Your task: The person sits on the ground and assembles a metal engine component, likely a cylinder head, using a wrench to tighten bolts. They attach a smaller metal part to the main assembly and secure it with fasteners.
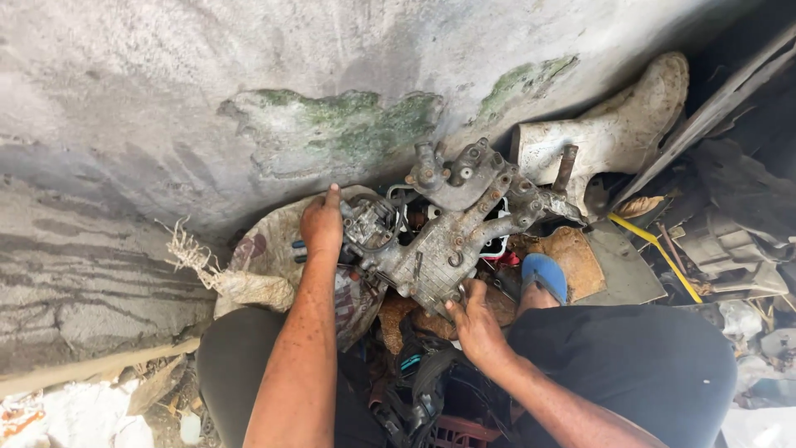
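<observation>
Grey cast metal, dull and caked with grime, makes up the engine casting point(448, 224), a single lumpy block with round bosses, bolt holes, short tube stubs and a rusty pipe end rising at its far right corner. It lies on the ground at the foot of a rough concrete wall point(249, 91) patched with green moss, between the person's knees. The left hand point(322, 226) lies on the casting's left end, fingers curled down over a tangle of black fittings there, thumb stretched toward the wall. The right hand point(476, 322) grips the casting's near lower corner, fingers closed around its edge. Left of the casting lies one dirty woven sack point(261, 265) with frayed fibres. Right of it a single mud-stained white rubber boot point(613, 133) leans on the wall, and one blue sandal point(545, 276) sits just beside the casting's near right side.
</observation>
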